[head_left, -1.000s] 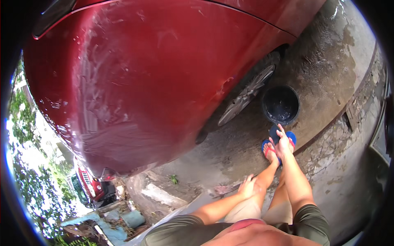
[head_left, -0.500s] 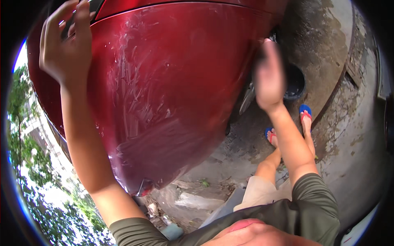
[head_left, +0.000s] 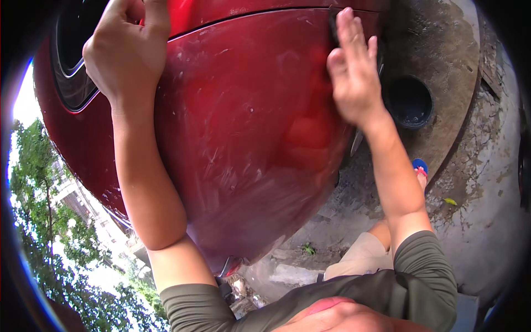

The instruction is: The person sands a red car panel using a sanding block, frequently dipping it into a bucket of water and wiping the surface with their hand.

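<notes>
A red car body panel (head_left: 238, 110) with wet, pale streaks fills the middle of the view. Over its upper left, near a dark window (head_left: 77, 83), is my left hand (head_left: 130, 55). Its fingers are bent and apart, and the top edge of the view cuts off their tips. My right hand (head_left: 354, 77) hovers by the panel's right side, fingers stretched out and somewhat blurred, holding nothing. Whether either hand touches the paint, I cannot tell. A dark seam line (head_left: 254, 15) runs across the panel above. Down at its lower end is a small red lamp (head_left: 229, 266).
To the right of the car, a black bucket (head_left: 409, 102) stands on wet concrete (head_left: 437, 50). My foot in a blue slipper with a red strap (head_left: 421, 166) is below it. A yellow leaf (head_left: 449, 201) lies on the ground. Leafy trees (head_left: 38, 205) show at the left.
Both hands sit differently in view: the left farther right and higher, the right higher with its fingers more spread. The view has shifted, so the bucket appears more fully and one foot is hidden.
</notes>
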Available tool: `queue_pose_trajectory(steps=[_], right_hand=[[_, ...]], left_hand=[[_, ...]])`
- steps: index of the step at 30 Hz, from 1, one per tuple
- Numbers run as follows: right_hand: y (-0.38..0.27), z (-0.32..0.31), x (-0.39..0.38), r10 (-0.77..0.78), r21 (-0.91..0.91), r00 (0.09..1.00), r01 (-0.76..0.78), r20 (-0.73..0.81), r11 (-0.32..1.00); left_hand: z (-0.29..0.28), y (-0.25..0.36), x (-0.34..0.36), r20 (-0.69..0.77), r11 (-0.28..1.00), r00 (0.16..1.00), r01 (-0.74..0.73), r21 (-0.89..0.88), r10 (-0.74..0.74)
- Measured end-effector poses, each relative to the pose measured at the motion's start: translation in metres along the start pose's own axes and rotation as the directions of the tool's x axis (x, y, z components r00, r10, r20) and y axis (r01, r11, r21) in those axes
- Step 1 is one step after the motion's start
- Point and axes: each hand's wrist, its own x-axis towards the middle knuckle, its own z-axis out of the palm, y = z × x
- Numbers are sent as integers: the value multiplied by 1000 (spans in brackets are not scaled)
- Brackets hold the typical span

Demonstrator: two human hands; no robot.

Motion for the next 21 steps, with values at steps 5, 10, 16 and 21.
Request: queue_pose_trajectory(steps=[5,10,16,21], right_hand=[[-79,14,-103,-194,23,922,197,335,980],[17,14,6,204,97,976,-196,-79,976],[-107,27,-84,-249,-86,919,286,305,954],[-7,-7,7,309,-57,947,-314,-94,948]], left_hand=[[5,-23,-1,-308,951,945,-194,-240,115],[15,2,5,-371,865,928,-205,-458,24],[7,4,3,-398,805,917,-219,-551,-23],[-5,30,1,-344,840,937,-231,-491,56]])
